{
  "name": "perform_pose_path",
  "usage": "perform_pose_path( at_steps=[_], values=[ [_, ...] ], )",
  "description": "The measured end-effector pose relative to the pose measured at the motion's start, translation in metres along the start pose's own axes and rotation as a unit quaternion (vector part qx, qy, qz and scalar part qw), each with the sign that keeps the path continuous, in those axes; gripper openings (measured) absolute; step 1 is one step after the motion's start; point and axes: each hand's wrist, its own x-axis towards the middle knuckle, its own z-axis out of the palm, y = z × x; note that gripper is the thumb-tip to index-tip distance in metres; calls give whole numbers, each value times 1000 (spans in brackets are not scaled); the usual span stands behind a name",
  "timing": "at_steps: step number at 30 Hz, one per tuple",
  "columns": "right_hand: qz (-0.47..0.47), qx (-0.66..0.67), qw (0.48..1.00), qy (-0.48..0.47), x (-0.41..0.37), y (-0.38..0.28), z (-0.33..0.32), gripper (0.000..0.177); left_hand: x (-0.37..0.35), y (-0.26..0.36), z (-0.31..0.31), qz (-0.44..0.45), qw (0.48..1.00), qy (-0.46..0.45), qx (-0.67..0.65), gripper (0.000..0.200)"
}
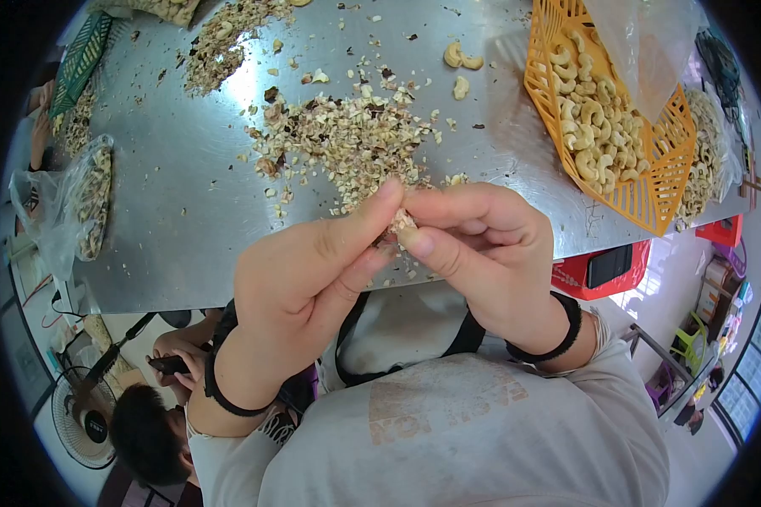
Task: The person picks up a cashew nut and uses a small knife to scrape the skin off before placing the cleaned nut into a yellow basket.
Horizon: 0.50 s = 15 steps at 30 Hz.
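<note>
Beige and flaky, an apparent nut [400, 222] is sitting near the worktop [177, 211] edge, left hand [287, 270] and right hand [495, 249] pinching it. Oversqueezing could be crumbling it onto the flakes [347, 139].

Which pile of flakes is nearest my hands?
The broad middle pile, just beyond your left hand; the pile at the picture's top lies farther off.
</note>
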Motion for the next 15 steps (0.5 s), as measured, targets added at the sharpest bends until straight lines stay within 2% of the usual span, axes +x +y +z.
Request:
perform_pose_path(
  at_steps=[1, 4, 7, 10, 11, 13, 15],
  values=[
    [0, 0, 1000, 0, 0, 1, 0, 19, -1, 2, 0, -8, 999, -1, 34, 35],
    [-20, -2, 1000, -17, 1, 2, 0, 19, -4, -2, 1, -13, 1000, 25, 6, 34],
    [17, 44, 999, -11, 2, -1, 2, 18, -2, -1, -2, -37, 997, 23, -65, 34],
    [48, 93, 994, -1, 3, -5, 2, 17, -2, 3, -2, -65, 994, 36, -84, 34],
    [55, 95, 994, -12, 3, -5, -1, 17, -2, 1, -2, -65, 994, 36, -84, 34],
    [63, 96, 993, -23, 4, -2, -3, 16, -3, -6, -1, -6, 998, 16, -65, 34],
    [57, 114, 991, -42, 5, 0, -5, 16, -3, -1, -4, -30, 997, 2, -75, 34]
  ],
)
